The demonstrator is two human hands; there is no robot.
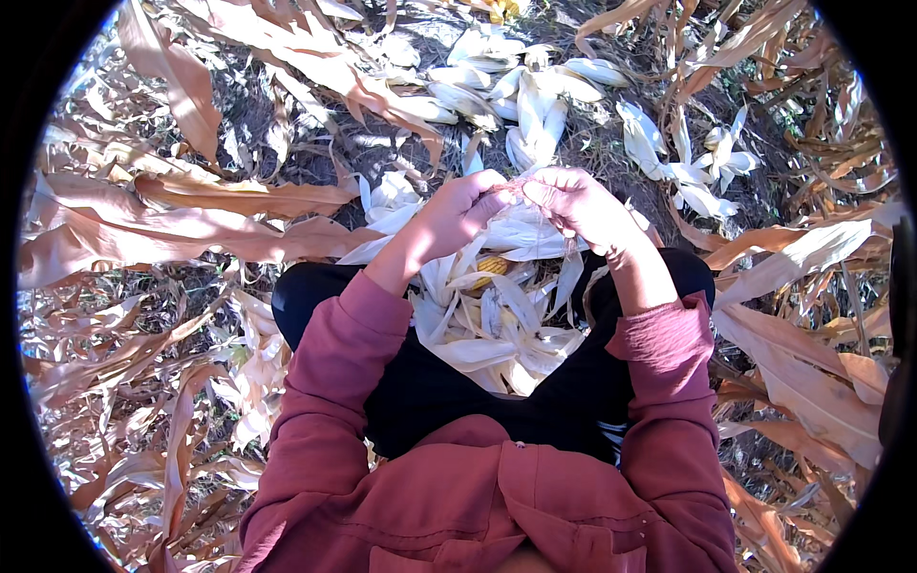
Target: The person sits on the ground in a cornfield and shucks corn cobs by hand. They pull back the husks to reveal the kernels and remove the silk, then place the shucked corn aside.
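Observation:
My left hand and my right hand meet in front of me over my lap, fingers and thumbs pinched together. Between their fingertips run thin reddish-brown strands that look like corn silk. More fine strands seem to hang below the right fingers. Under the hands, between my bent legs, lies a heap of pale corn husks. A yellow corn cob shows its kernels among them, partly covered by husk.
Beyond my hands, several corn ears in pale husks lie piled on the ground. More loose husks are at the far right. Dry brown corn leaves surround me, with long ones close on the right.

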